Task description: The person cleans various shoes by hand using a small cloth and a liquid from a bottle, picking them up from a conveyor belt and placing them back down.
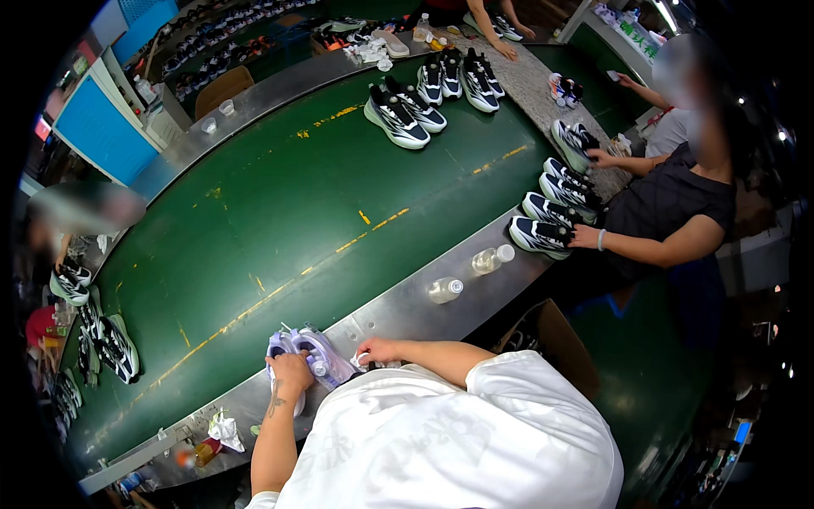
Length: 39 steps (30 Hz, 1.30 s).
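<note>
A pair of lavender sneakers [322, 355] sits on the metal edge of the belt table, right in front of my body. My left hand [290, 371] is closed on the left one of the pair, with its fingers at the shoe's opening. To the right of the shoes, my right hand [379, 349] is bent with its fingers pinched together on a small white cloth or tissue [359, 360]. My shirt partly covers the area just below that hand.
Two clear bottles [445, 290] stand on the metal edge [381, 316] to my right. Dark-and-white sneakers [397, 117] rest across the green belt [246, 220]. At right, a co-worker's hand [583, 237] touches a row of sneakers. Crumpled tissue [225, 431] lies at lower left.
</note>
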Tool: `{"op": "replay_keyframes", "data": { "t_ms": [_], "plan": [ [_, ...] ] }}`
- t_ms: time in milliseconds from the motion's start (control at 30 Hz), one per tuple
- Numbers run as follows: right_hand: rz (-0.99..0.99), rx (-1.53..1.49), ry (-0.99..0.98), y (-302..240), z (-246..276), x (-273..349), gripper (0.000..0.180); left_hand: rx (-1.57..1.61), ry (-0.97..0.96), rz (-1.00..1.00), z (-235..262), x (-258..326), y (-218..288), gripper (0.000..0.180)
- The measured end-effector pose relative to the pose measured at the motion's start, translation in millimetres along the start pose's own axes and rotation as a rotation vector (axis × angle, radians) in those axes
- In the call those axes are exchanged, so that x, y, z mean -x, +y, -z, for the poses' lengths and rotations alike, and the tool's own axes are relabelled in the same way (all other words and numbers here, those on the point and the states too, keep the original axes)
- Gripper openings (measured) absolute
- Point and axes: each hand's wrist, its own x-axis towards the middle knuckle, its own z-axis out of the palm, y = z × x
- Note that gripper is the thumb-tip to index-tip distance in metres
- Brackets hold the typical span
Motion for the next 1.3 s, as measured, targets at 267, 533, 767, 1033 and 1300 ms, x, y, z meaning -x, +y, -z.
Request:
{"op": "replay_keyframes", "data": {
  "t_ms": [267,533,767,1033,1300],
  "plan": [
    [0.054,0.012,0.075,18.0,47.8,5.9,0.026,0.065,0.123,0.077,-18.3,0.6,2.7,0.040],
    [0.066,-0.075,-0.015,21.3,65.3,10.5,0.025,0.132,0.098,0.113,-10.4,0.8,12.3,0.040],
    [0.095,0.135,-0.009,0.6,85.5,26.5,0.028,0.211,0.153,0.047,-5.9,1.3,-10.8,0.031],
    [-0.107,-0.382,-0.090,13.8,85.8,24.3,0.010,0.298,0.274,0.163,53.4,-25.4,-52.0,0.027],
    [-0.191,-0.497,-0.134,13.5,90.8,26.8,0.013,0.069,0.330,0.193,167.8,-111.8,-110.3,0.037]
  ]
}}
